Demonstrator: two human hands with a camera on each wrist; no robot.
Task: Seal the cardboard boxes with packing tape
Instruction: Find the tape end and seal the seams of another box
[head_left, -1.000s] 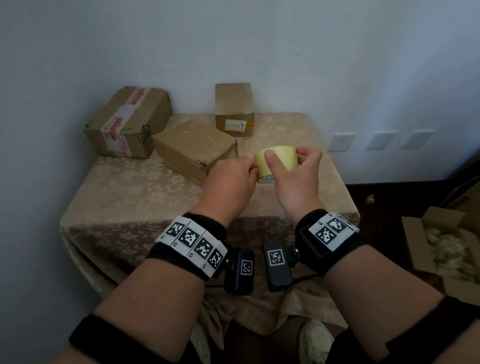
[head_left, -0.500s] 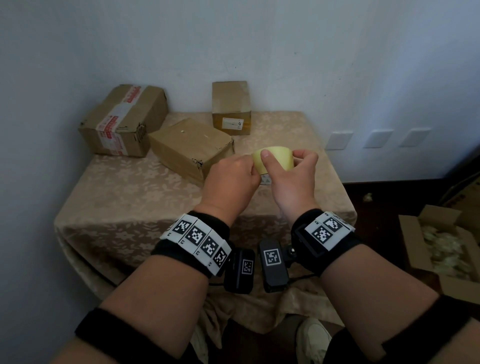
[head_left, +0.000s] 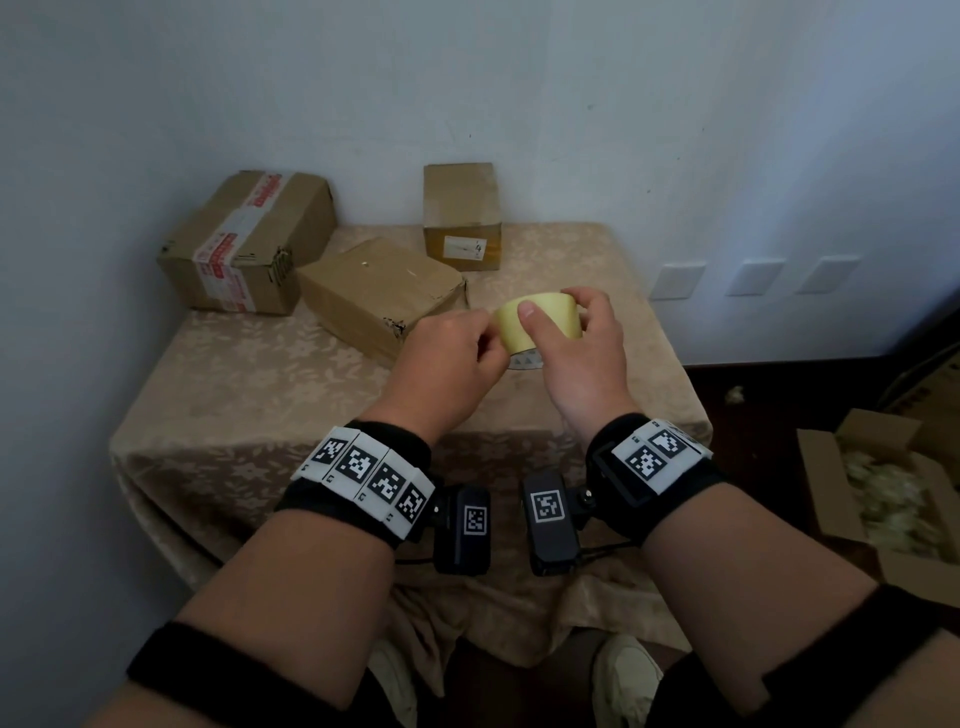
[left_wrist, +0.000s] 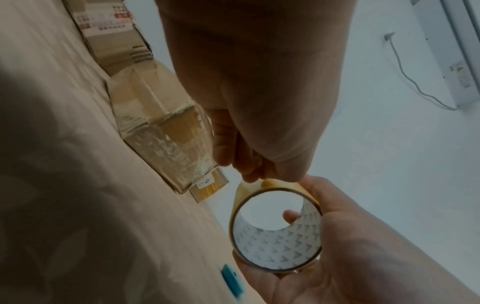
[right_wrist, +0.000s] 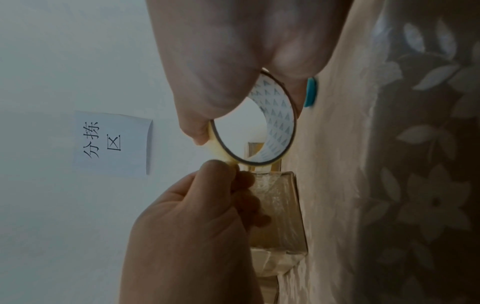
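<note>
A yellowish roll of packing tape (head_left: 550, 319) (left_wrist: 275, 232) (right_wrist: 262, 127) hangs above the table, gripped by my right hand (head_left: 576, 343) with the thumb on its outer face and a finger through the core. My left hand (head_left: 457, 358) pinches the roll's left edge with curled fingertips (left_wrist: 257, 174); whether a tape end is lifted I cannot tell. Three cardboard boxes stand behind: a flat brown one (head_left: 379, 291) nearest, a red-and-white taped one (head_left: 244, 241) at far left, and a small upright one (head_left: 462, 215) against the wall.
The table (head_left: 260, 395) carries a beige flowered cloth and stands in a corner. A small blue object (left_wrist: 232, 280) lies on the cloth below the roll. An open carton of filler (head_left: 893, 493) sits on the floor at right.
Both hands have stayed on the roll and shifted slightly right. The left fingertips have worked along the roll's left edge.
</note>
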